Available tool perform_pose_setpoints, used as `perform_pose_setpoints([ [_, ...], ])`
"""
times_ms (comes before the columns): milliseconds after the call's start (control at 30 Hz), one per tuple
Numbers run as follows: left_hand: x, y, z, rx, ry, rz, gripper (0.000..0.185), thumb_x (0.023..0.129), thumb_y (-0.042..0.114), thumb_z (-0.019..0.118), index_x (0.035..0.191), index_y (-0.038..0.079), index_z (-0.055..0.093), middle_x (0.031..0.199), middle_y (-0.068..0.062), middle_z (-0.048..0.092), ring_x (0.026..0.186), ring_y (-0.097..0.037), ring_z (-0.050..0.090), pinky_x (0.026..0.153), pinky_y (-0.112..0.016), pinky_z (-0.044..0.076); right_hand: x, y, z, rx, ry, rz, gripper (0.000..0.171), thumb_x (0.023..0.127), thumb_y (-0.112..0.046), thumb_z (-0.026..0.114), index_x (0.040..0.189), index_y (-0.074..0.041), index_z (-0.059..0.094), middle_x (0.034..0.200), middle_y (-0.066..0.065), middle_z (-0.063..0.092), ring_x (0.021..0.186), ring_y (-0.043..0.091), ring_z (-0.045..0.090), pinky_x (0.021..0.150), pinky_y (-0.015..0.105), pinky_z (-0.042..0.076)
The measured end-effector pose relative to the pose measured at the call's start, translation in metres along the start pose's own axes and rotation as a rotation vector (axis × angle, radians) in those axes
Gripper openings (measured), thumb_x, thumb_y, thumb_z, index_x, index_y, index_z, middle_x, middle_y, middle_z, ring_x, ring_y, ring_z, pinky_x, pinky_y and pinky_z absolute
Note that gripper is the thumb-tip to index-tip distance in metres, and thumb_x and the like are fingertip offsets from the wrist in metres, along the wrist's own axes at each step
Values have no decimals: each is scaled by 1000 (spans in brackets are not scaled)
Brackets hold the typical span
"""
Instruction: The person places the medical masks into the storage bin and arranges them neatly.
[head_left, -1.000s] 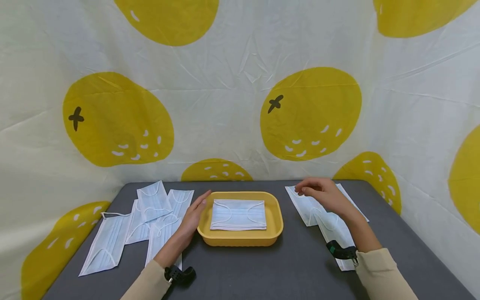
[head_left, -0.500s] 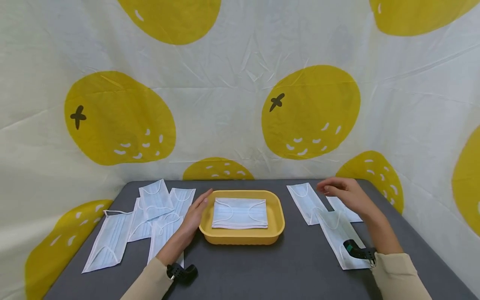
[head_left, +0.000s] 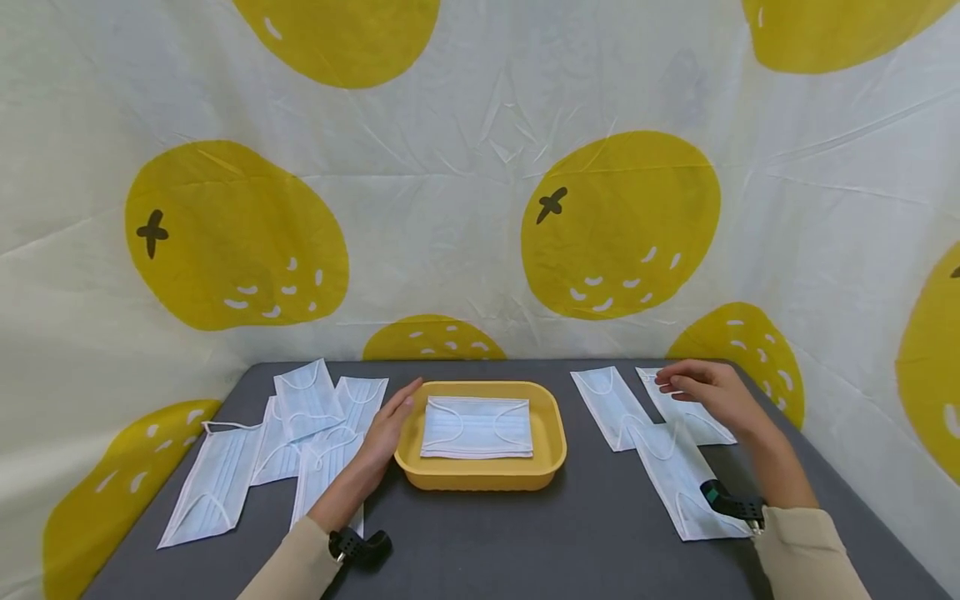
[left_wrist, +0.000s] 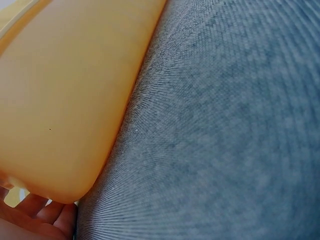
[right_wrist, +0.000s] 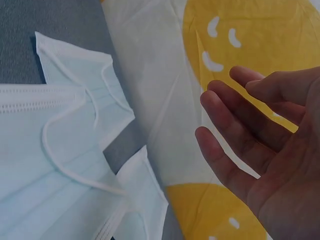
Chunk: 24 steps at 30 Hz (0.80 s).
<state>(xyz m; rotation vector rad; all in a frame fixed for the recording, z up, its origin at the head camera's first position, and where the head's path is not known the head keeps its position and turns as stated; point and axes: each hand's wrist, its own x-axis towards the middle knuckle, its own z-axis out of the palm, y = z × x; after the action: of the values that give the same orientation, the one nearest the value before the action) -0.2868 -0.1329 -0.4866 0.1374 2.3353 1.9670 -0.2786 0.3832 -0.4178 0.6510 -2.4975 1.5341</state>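
A yellow plastic basin (head_left: 557, 437) stands mid-table with a neat stack of pale blue face masks (head_left: 476, 427) inside. My left hand (head_left: 381, 437) rests its extended fingers along the basin's left side; in the left wrist view those fingers (left_wrist: 37, 207) sit by the basin's corner (left_wrist: 75, 110). On the right, my right hand (head_left: 712, 392) hovers above the loose masks, its fingers relaxed and slightly bent. Nothing is between them in the right wrist view, where the whole right hand (right_wrist: 265, 145) is apart from the masks (right_wrist: 30, 170). Beneath it lies the farthest-right mask (head_left: 693, 419), partly covered.
Several masks (head_left: 202, 487) lie spread and overlapping left of the basin. Two more, a back mask (head_left: 609, 404) and a nearer mask (head_left: 686, 483), overlap on the right. The dark grey table (head_left: 517, 542) meets a white curtain (head_left: 442, 225) with yellow fruit prints.
My right hand has moved to the right over the loose masks, uncovering more of them. The left hand stays at the basin's side.
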Motion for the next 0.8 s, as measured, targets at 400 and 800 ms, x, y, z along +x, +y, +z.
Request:
perform_pose_setpoints([
  [400, 1, 0, 0, 5, 6, -20, 48, 112, 37, 36, 160, 28, 40, 170, -5, 30, 159, -31, 26, 129, -55, 19, -11, 23, -17, -28, 49, 115, 24, 106, -1, 50, 116, 12, 68, 102, -20, 73, 91, -1, 71, 79, 15, 59],
  [800, 0, 0, 1, -2, -4, -2, 48, 113, 37, 36, 159, 27, 40, 170, -6, 30, 159, -31, 24, 129, -55, 18, -22, 43, -27, -231, 54, 336, 38, 108, -18, 53, 130, 12, 62, 109, -6, 75, 91, -4, 66, 80, 20, 59],
])
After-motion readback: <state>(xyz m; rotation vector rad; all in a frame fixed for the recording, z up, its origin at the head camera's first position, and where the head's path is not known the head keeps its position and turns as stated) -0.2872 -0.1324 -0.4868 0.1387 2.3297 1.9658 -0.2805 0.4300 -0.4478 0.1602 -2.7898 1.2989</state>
